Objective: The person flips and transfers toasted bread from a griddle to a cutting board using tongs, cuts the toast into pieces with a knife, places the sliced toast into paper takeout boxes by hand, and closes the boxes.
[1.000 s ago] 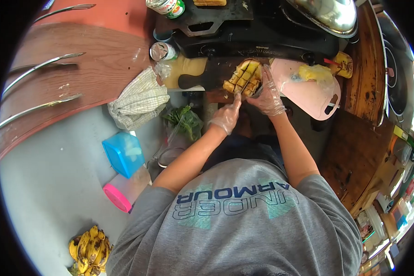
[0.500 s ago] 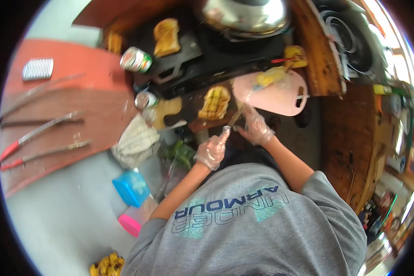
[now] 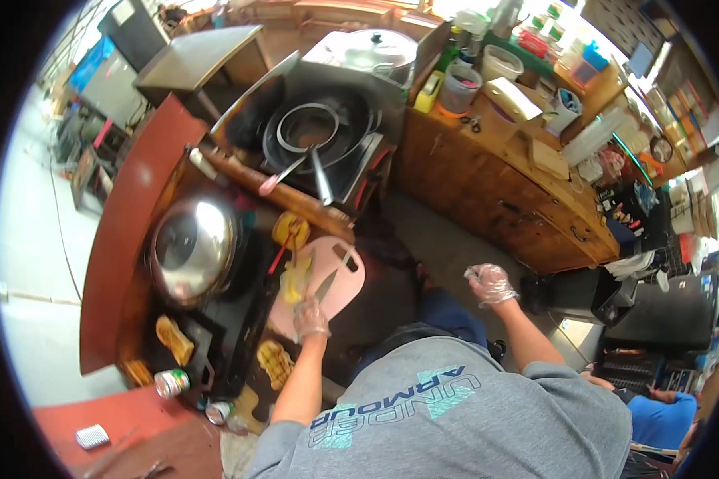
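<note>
My left hand (image 3: 310, 319), in a clear plastic glove, is over the near end of the pink cutting board (image 3: 346, 294). Its fingers are closed around the handle end of a knife (image 3: 326, 285), whose blade lies over the board. Yellow stuff in a plastic wrapper (image 3: 295, 279) is beside the blade. A browned slice of toast (image 3: 275, 365) with yellow pieces on top sits near my left wrist. Far out to the right, above the floor, is my gloved right hand (image 3: 490, 285) with fingers curled in; I cannot make out whether something is inside.
A domed metal lid (image 3: 190, 254) stands on the black stove at left, near another bread slice (image 3: 174, 339) and a can (image 3: 171, 383). Pans (image 3: 315, 128) rest on a burner ahead. A wooden cabinet (image 3: 487, 188) stands at right. A person in blue (image 3: 663, 419) is at lower right.
My view has turned to the right. My left hand has moved with the knife from beside the toast to the pink board. My right hand has left the knife and swung out right.
</note>
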